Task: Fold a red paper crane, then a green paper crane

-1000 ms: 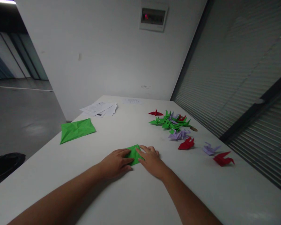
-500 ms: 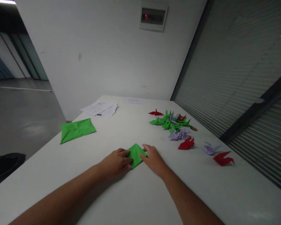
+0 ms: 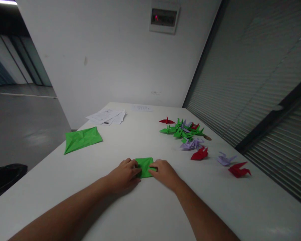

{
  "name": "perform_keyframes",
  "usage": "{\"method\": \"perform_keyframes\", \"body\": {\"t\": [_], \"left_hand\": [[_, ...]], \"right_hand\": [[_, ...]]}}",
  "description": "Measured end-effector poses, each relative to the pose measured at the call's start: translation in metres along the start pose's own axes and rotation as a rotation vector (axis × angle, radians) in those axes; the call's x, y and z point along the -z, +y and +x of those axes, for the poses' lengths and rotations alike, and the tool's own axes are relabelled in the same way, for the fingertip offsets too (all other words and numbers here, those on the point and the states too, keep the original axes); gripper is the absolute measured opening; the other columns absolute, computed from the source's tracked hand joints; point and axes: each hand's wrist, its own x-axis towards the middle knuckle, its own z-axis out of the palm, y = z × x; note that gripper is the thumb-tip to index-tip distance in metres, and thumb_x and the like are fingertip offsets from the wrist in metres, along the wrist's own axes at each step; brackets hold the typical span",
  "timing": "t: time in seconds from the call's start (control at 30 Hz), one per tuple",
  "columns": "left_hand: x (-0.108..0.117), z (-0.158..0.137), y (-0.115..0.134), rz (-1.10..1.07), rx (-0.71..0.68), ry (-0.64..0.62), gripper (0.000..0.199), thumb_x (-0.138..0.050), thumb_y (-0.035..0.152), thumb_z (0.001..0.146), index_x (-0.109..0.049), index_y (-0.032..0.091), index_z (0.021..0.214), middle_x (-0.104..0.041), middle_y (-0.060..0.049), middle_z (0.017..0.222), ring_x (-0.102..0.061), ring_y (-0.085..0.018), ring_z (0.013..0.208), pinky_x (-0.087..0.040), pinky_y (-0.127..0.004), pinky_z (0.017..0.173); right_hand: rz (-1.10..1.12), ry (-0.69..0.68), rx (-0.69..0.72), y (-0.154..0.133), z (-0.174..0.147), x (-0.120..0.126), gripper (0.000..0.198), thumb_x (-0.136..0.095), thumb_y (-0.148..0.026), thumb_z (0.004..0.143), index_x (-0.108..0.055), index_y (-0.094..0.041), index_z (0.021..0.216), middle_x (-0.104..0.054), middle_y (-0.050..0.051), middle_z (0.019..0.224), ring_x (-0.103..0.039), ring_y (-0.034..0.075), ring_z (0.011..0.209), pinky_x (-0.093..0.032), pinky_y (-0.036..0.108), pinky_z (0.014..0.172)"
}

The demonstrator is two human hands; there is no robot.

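Observation:
A folded green origami paper [image 3: 144, 166] lies on the white table between my hands, its outline close to a square with sides facing me. The fingers of my left hand [image 3: 126, 174] press on its left edge, partly covering it. On the right edge, my right hand [image 3: 163, 172] pinches the paper between thumb and fingers. Over to the left rests a larger creased green sheet [image 3: 83, 139], untouched.
Several folded cranes in a green pile [image 3: 180, 130] stand at the right, with purple cranes [image 3: 192, 144] and a red crane [image 3: 239, 170] nearer. Printed papers [image 3: 106, 116] lie at the back left. A black bin [image 3: 7, 177] stands beyond the table's left edge.
The folded green paper has turned from a diamond to a squarer position. My right hand's fingers have closed on its right edge; my left hand stays nearly in place.

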Motion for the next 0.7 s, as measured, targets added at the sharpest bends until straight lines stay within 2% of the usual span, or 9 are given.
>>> {"method": "perform_keyframes", "body": {"t": [0.13,0.23,0.33,0.43,0.57,0.7], "left_hand": [[0.006,0.002,0.002,-0.025,-0.078,-0.025,0.025,-0.062,0.035,0.096,-0.073,0.025,0.115,-0.063,-0.011,0.111,-0.057,-0.026,0.103,-0.049,-0.039,0.093],[0.004,0.003,0.0,0.018,-0.078,-0.022,0.022,-0.062,0.033,0.096,-0.073,0.025,0.112,-0.065,-0.01,0.114,-0.059,-0.026,0.104,-0.049,-0.041,0.093],[0.0,0.002,-0.004,0.076,-0.025,0.018,0.024,-0.061,0.032,0.095,-0.072,0.025,0.116,-0.064,-0.011,0.122,-0.057,-0.029,0.111,-0.049,-0.043,0.095],[-0.002,0.001,-0.005,0.113,0.065,0.063,0.026,-0.061,0.035,0.096,-0.071,0.023,0.117,-0.06,-0.013,0.125,-0.054,-0.031,0.113,-0.049,-0.045,0.095],[-0.003,0.0,-0.003,0.083,0.117,0.05,0.03,-0.056,0.042,0.099,-0.07,0.022,0.118,-0.06,-0.013,0.116,-0.055,-0.029,0.107,-0.049,-0.045,0.095],[-0.008,0.001,-0.005,0.074,0.105,0.038,0.037,-0.059,0.041,0.098,-0.064,0.023,0.129,-0.061,-0.014,0.122,-0.054,-0.031,0.111,-0.05,-0.047,0.095]], "right_hand": [[0.027,-0.09,0.059,-0.002,-0.002,0.008,0.02,-0.066,-0.027,0.091,-0.079,-0.021,0.077,-0.073,0.002,0.072,-0.062,0.016,0.065,-0.04,0.027,0.063],[0.041,-0.063,0.112,-0.004,-0.003,0.012,0.02,-0.065,-0.018,0.089,-0.079,-0.021,0.074,-0.071,0.003,0.076,-0.062,0.018,0.075,-0.044,0.028,0.07],[0.057,0.011,0.2,-0.006,-0.005,0.012,0.019,-0.066,-0.012,0.085,-0.082,-0.022,0.084,-0.074,0.007,0.101,-0.061,0.023,0.103,-0.049,0.034,0.09],[0.092,-0.018,0.309,-0.006,-0.006,0.012,0.025,-0.066,-0.011,0.084,-0.083,-0.025,0.095,-0.073,0.007,0.118,-0.058,0.025,0.118,-0.044,0.041,0.107],[0.148,-0.094,0.364,-0.01,-0.008,0.014,0.03,-0.068,-0.012,0.083,-0.081,-0.027,0.106,-0.075,0.006,0.12,-0.063,0.024,0.117,-0.043,0.044,0.11],[0.237,-0.124,0.38,-0.014,-0.009,0.015,0.031,-0.065,-0.012,0.086,-0.078,-0.027,0.11,-0.077,0.003,0.114,-0.066,0.022,0.111,-0.047,0.038,0.105]]}}
